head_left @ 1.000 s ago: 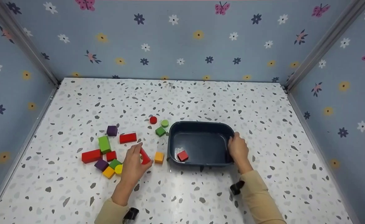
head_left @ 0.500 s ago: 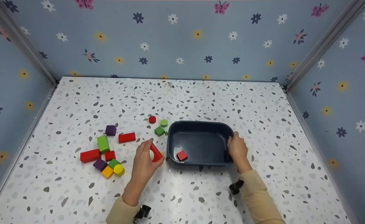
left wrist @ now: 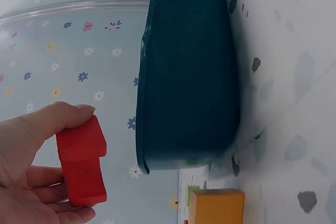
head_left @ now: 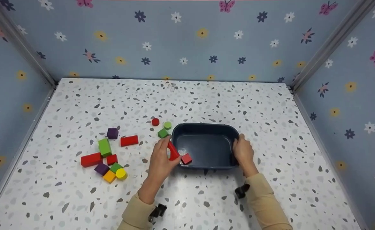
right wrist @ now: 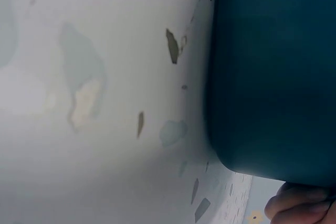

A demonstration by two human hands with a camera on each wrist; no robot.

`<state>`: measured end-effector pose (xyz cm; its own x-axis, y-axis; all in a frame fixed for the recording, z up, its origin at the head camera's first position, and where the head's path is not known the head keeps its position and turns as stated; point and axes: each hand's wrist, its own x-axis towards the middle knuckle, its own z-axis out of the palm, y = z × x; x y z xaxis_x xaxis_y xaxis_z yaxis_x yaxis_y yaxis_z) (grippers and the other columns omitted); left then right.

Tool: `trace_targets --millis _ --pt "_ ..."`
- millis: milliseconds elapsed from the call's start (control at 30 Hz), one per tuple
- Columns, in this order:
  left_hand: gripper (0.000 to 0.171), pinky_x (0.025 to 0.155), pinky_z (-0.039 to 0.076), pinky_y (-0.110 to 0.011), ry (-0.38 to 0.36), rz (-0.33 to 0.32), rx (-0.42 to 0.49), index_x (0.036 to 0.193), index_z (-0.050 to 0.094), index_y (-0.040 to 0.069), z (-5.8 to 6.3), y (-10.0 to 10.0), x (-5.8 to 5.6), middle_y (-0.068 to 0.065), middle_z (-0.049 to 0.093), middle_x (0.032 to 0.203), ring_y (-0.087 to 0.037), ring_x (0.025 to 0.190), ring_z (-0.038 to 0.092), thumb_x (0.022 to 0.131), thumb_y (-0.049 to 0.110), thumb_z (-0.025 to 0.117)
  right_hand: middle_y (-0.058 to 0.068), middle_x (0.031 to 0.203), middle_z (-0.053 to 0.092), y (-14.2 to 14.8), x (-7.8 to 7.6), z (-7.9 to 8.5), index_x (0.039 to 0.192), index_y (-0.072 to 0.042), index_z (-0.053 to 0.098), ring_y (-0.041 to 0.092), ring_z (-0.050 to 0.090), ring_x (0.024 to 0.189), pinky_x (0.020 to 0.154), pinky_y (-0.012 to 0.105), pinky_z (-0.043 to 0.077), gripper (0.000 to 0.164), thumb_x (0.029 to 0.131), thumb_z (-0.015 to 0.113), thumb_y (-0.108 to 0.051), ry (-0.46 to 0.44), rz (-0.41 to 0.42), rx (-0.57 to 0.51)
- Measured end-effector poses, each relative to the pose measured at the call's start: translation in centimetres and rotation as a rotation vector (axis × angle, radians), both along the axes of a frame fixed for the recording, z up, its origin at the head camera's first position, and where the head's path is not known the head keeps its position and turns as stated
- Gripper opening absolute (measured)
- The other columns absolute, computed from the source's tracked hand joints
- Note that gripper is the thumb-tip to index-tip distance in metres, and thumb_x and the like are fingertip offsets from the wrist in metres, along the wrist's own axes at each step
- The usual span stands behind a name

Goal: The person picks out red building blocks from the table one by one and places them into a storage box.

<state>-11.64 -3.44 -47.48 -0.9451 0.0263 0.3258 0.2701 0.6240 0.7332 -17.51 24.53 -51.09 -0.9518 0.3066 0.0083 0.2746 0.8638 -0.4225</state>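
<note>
My left hand [head_left: 162, 158] pinches a red arch block [head_left: 173, 151] between thumb and fingers, at the left rim of a dark blue rectangular tub [head_left: 208, 148]. In the left wrist view the arch block [left wrist: 81, 166] is raised off the table, apart from the tub wall [left wrist: 189, 77], its notch showing. A small red cube [head_left: 186, 158] lies inside the tub, at its near left corner. The right hand [head_left: 243, 151] grips the tub's right rim; its curled fingers [right wrist: 299, 205] show at the rim in the right wrist view.
An orange block [left wrist: 218, 206] stands beside the tub, hidden in the head view. Behind it lie a green cube [head_left: 163, 133], a light green cylinder [head_left: 167, 125] and a red cylinder [head_left: 155, 121]. Several coloured blocks [head_left: 104, 147] are scattered at left. Patterned walls [head_left: 187, 41] enclose the table.
The left hand has carried the red arch block rightward, from beside the scattered blocks to the tub's left rim. The right hand keeps its grip and the tub stays in place.
</note>
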Motion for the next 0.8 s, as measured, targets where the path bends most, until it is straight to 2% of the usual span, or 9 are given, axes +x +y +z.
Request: trace_targets --millis 233,400,567,800 --pt "0.069 0.085 0.045 -0.039 0.009 -0.039 0.014 0.122 0.047 -0.007 -0.1 1.3 -0.4 -0.021 0.049 0.117 -0.032 0.107 0.047 0.063 0.008 0.08 0.03 0.09 0.059 0.0 0.0 0.0 0.1 0.002 0.049 0.044 0.058 0.079 0.062 0.055 0.045 0.021 0.092 0.044 -0.017 -0.003 0.002 -0.001" --pt "0.07 0.081 0.047 -0.038 0.004 -0.068 -0.011 0.122 0.047 -0.007 -0.2 2.3 -0.8 -0.019 0.05 0.115 -0.03 0.103 0.048 0.063 0.01 0.08 0.03 0.09 0.059 0.1 0.0 0.0 0.101 0.002 0.049 0.044 0.058 0.08 0.063 0.055 0.045 0.022 0.092 0.044 -0.018 -0.01 -0.004 -0.004" --pt "0.07 0.083 0.046 -0.037 0.008 -0.088 -0.042 0.121 0.047 -0.008 -0.6 3.1 -1.4 -0.02 0.05 0.114 -0.031 0.104 0.048 0.063 0.011 0.081 0.03 0.088 0.059 0.0 0.0 0.1 0.101 0.002 0.049 0.044 0.059 0.078 0.061 0.054 0.045 0.022 0.092 0.045 -0.017 0.003 0.0 0.002" --pt "0.07 0.088 0.043 -0.037 -0.067 -0.129 -0.09 0.12 0.048 -0.009 -1.3 4.0 -2.2 -0.02 0.051 0.113 -0.032 0.104 0.048 0.062 0.014 0.082 0.028 0.088 0.06 -0.1 -0.1 0.1 0.1 0.002 0.049 0.041 0.06 0.078 0.061 0.052 0.046 0.021 0.092 0.044 -0.017 -0.025 -0.003 0.013"
